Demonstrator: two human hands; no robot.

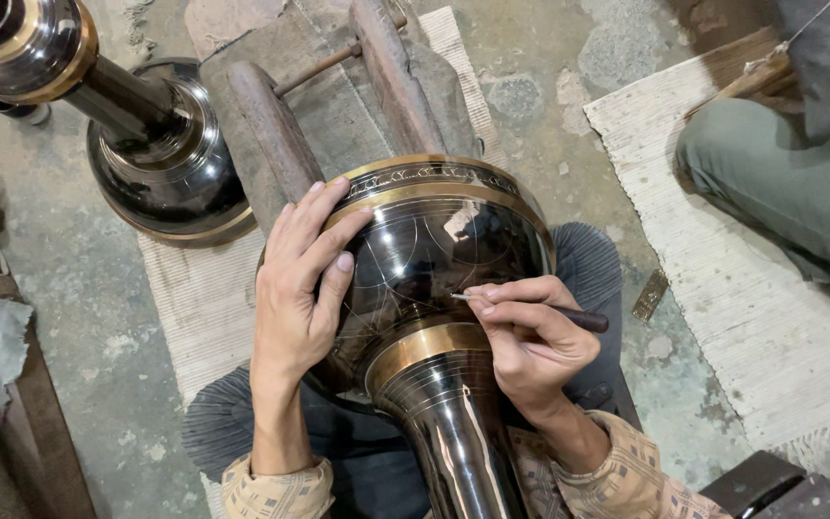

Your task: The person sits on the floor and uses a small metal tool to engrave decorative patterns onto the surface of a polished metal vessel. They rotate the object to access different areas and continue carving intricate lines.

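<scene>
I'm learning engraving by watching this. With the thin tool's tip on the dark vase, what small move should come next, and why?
Probably a short stroke drawing the thin dark-handled engraving tool along the fine scratched line on the glossy black brass-banded vase. The right hand pinches it like a pen with the tip on the surface, while the left hand lies flat on the bowl, steadying it.

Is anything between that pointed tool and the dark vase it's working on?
Nothing visible. The right hand holds the engraving tool with its tip against the vase, and the left hand rests flat on the vase's side.
</scene>
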